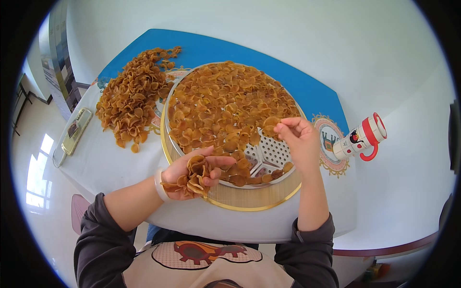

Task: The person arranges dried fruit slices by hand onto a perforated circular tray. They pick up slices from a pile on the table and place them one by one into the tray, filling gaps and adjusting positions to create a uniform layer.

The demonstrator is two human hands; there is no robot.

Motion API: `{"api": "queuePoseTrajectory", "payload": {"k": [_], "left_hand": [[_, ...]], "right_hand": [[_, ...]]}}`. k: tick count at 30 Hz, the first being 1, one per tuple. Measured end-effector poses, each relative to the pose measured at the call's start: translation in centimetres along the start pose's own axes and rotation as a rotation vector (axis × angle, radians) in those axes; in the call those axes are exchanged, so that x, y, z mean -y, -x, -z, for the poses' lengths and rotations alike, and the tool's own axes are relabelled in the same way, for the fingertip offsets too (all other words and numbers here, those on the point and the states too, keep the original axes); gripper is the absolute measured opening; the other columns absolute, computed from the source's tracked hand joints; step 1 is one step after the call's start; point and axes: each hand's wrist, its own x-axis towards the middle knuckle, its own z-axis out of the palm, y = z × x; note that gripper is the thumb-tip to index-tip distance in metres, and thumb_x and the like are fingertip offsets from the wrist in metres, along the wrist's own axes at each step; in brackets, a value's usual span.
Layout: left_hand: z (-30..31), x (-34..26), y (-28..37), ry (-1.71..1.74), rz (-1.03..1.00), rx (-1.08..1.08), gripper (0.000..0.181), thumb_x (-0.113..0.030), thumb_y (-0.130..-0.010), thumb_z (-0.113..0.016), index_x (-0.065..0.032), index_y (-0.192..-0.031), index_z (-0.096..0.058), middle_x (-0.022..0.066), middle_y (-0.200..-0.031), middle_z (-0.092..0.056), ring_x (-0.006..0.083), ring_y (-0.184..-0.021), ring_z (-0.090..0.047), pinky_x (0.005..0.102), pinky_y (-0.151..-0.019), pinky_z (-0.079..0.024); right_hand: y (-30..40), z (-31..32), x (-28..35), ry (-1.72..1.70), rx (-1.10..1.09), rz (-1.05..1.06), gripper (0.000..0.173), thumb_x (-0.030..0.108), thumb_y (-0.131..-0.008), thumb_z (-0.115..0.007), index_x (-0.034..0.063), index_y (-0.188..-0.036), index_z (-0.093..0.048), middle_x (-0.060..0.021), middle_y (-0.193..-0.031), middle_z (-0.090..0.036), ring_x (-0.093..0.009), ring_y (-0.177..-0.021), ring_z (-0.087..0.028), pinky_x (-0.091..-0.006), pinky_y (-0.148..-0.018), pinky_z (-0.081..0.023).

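Thin, curled brown dried slices [230, 97] cover most of a round perforated metal steamer tray [275, 151]. Its bare holed surface shows at the front right. In my left hand [191, 172], palm up over the tray's front left rim, lies a small bunch of the same slices [197, 172]. My right hand [299, 138] pinches a single slice [272, 122] between thumb and fingertips above the edge of the bare patch. A loose heap of slices [133, 97] rests on the tablecloth to the left of the tray.
The tray sits on a round gold-rimmed board [248, 201]. To its right stands a white and red cup [360, 136] with a red handle. A phone in a gold-edged case [76, 131] lies near the table's left edge. A blue and white tablecloth [306, 86] reaches the wall.
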Motion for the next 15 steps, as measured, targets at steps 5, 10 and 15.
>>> {"api": "queuePoseTrajectory", "payload": {"k": [5,10,15], "left_hand": [[-0.1,0.1,-0.2,0.005,0.008,-0.008,0.051,-0.041,-0.102,-0.044,0.0006,-0.13,-0.054,0.006,-0.073,-0.053,0.0143,-0.059,-0.052,0.0209,-0.048,-0.044],[0.0,0.0,0.1,0.006,-0.002,-0.002,0.05,-0.042,-0.102,-0.044,-0.0001,-0.129,-0.054,0.0056,-0.073,-0.053,0.0137,-0.06,-0.052,0.0202,-0.048,-0.044],[0.1,0.2,0.0,-0.03,-0.009,0.006,0.05,-0.042,-0.102,-0.045,-0.0003,-0.127,-0.054,0.0054,-0.073,-0.053,0.0127,-0.06,-0.051,0.0194,-0.048,-0.043]], "right_hand": [[-1.4,0.5,-3.6,0.259,-0.049,0.113,0.022,0.005,-0.089,-0.067,0.0033,-0.111,-0.069,-0.0074,-0.099,-0.072,-0.012,-0.085,-0.067,-0.0248,-0.074,-0.053],[-0.8,-0.4,-2.9,0.468,0.01,0.167,0.018,0.004,-0.088,-0.067,0.0019,-0.105,-0.072,-0.0097,-0.102,-0.071,-0.016,-0.084,-0.067,-0.0261,-0.073,-0.053],[-0.9,-0.4,-4.1,0.452,0.009,0.196,0.011,0.005,-0.088,-0.067,0.0008,-0.097,-0.072,-0.0098,-0.101,-0.07,-0.019,-0.086,-0.068,-0.0282,-0.074,-0.053]]}}
